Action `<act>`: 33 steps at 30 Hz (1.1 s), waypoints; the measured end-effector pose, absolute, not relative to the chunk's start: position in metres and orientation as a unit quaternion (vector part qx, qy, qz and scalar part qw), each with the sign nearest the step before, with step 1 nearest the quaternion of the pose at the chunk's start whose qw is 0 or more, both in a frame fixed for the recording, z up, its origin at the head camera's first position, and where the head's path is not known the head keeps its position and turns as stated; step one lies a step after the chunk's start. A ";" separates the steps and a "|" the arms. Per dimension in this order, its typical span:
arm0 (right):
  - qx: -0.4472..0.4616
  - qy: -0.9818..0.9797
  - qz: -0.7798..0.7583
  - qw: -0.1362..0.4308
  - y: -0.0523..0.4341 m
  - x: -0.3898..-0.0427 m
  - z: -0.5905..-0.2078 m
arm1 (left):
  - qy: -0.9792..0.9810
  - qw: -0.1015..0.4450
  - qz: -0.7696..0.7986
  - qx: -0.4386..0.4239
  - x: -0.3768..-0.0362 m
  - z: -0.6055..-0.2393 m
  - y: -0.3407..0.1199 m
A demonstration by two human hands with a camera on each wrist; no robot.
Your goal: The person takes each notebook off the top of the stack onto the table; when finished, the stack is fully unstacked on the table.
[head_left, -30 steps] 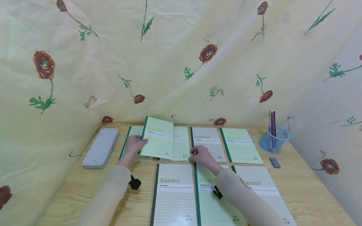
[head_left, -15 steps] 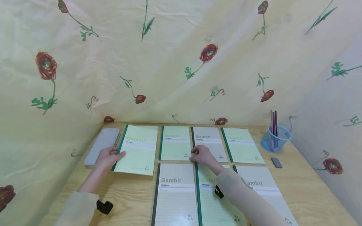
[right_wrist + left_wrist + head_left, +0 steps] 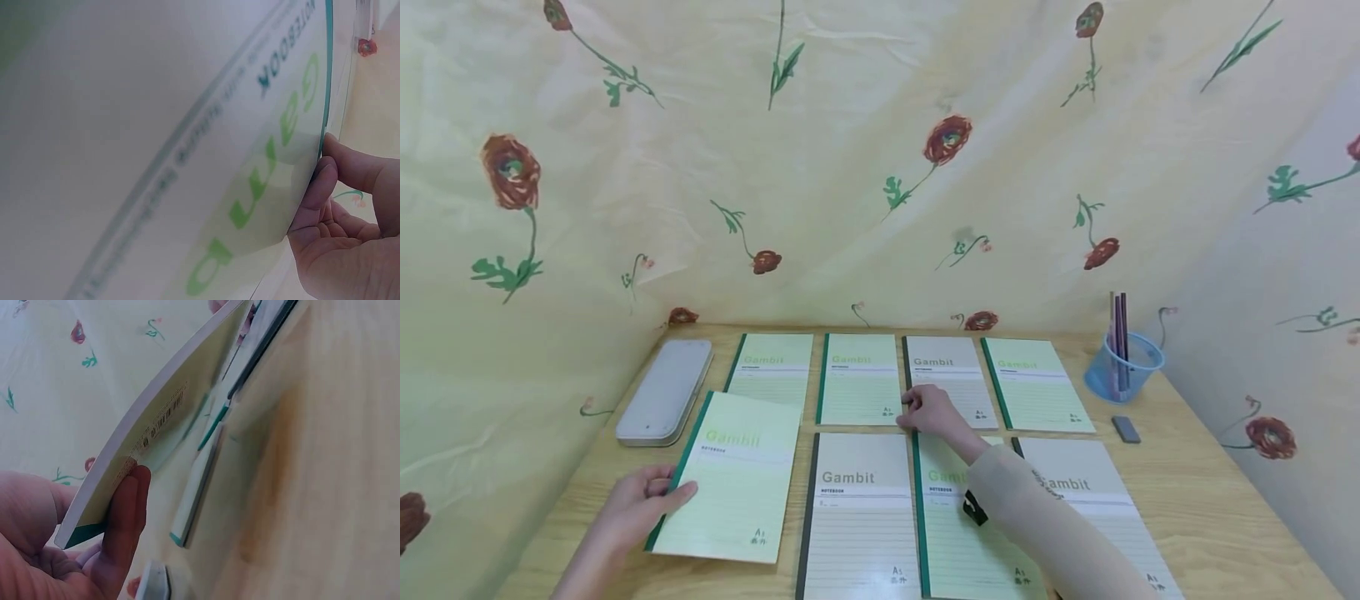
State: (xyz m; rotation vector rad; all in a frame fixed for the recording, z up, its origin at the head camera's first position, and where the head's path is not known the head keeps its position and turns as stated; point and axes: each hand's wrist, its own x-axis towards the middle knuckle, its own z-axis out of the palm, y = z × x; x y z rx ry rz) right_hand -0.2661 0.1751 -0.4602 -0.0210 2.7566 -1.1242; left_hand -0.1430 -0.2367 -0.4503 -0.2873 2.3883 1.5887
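Note:
My left hand [image 3: 640,504] grips a light green Gambit notebook [image 3: 733,479] by its teal spine, at the front left of the wooden table [image 3: 1217,508]. In the left wrist view the notebook [image 3: 162,406] is tilted up off the wood, with my thumb [image 3: 125,512] along its back cover. My right hand [image 3: 928,410] sits mid-table where the two rows of notebooks meet. Its curled fingertips [image 3: 315,187] pinch the spine edge of the front-row green notebook [image 3: 947,533], seen close up in the right wrist view [image 3: 250,156].
Several green and grey notebooks lie in two rows, among them a back-left green one [image 3: 771,367] and a front grey one [image 3: 859,517]. A grey pencil case [image 3: 666,390] lies far left. A blue mesh pen cup [image 3: 1123,375] and a dark eraser [image 3: 1126,428] are far right. Floral cloth hangs behind.
My left hand has drawn the green notebook from the back-left stack toward the front left, uncovering another green notebook there. The right hand has stayed put.

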 end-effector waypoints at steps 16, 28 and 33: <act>-0.006 0.924 -0.374 0.079 0.176 -0.265 -0.458 | 0.861 0.144 0.479 -0.093 -0.120 -0.473 -0.241; -0.013 0.923 -0.378 0.076 0.175 -0.263 -0.458 | 0.916 0.162 0.362 -0.063 -0.115 -0.467 -0.233; -0.011 0.923 -0.376 0.078 0.175 -0.264 -0.459 | 0.931 0.156 0.324 -0.053 -0.115 -0.467 -0.233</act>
